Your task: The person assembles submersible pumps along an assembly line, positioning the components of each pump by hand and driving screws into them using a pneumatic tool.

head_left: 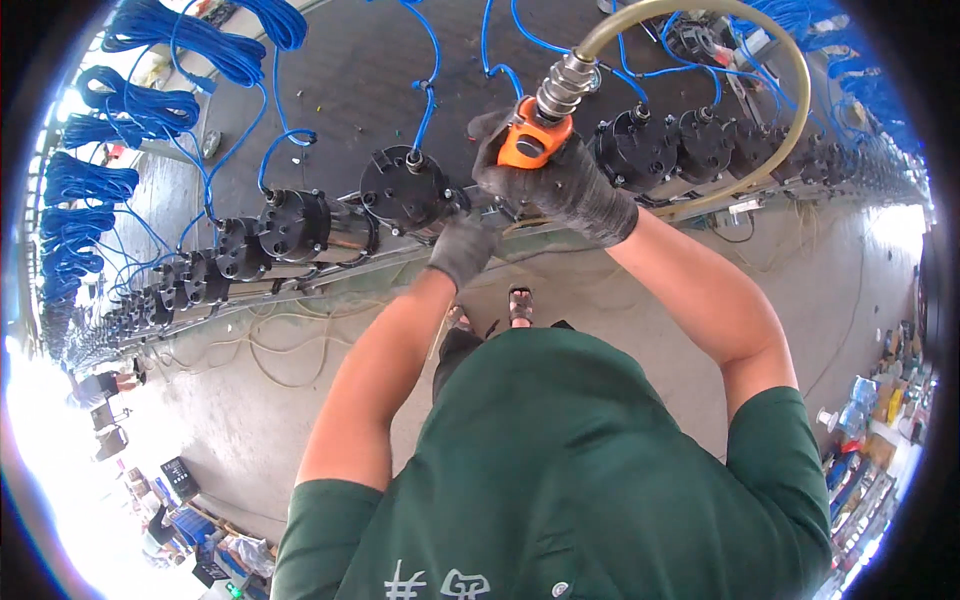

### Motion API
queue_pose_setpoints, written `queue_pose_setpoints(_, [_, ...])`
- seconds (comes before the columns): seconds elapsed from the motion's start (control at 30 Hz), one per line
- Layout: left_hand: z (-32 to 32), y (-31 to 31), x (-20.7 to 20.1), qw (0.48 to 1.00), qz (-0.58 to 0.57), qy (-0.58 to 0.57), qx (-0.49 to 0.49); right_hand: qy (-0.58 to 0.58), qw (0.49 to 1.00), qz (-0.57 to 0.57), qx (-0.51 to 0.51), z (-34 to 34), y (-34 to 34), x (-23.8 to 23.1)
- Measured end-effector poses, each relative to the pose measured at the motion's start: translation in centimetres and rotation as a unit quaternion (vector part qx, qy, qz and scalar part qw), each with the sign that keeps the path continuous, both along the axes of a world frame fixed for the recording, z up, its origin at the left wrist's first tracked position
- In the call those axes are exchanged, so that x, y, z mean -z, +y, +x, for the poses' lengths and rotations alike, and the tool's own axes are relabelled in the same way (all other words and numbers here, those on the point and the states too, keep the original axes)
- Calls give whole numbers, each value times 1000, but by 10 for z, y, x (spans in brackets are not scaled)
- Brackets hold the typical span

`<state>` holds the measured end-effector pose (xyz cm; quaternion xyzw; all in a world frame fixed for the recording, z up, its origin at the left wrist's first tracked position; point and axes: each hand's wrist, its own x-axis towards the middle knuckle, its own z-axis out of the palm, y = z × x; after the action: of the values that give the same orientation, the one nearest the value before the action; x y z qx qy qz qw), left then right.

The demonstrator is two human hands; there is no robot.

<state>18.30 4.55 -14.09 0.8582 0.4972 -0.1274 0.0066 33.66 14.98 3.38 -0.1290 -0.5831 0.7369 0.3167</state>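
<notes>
Right hand grips orange tool above a row of black-capped cylinders

The right hand (565,180), in a dark grey glove, is closed around an orange tool (535,140) held at the worktop's edge, between two black-capped cylinders. A metal coupling (566,88) sits on top of the tool, and from it a yellowish hose (803,85) loops over to the right and back down behind the forearm.

The left hand (466,246), gloved too, is lower and apart from the right one, just beside the nearer black-capped cylinder (402,188). It is blurred, so whether its fingers hold anything cannot be told.

More such cylinders run in a line both ways along the dark worktop (350,75), with blue cables (428,115) rising from their tops. Coiled blue bundles (185,42) hang at the left. Pale hoses (285,345) trail over the grey floor (240,420) below.
</notes>
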Motion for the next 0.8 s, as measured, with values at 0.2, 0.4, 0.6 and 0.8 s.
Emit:
queue_pose_setpoints(0.2, [-12,58,95,956,188,-196,-109,14,999,28,-9,-30,-6,-6])
queue_pose_setpoints(0.4, [-5,77,112,946,209,-220,-110,43,998,55,7,-55,4,5])
queue_pose_setpoints(0.6, [-6,76,116,942,217,-227,-119,-78,990,114,9,-78,6,10])
queue_pose_setpoints(0.8, [-9,68,124,944,219,-221,-110,-66,985,158,12,-95,5,22])
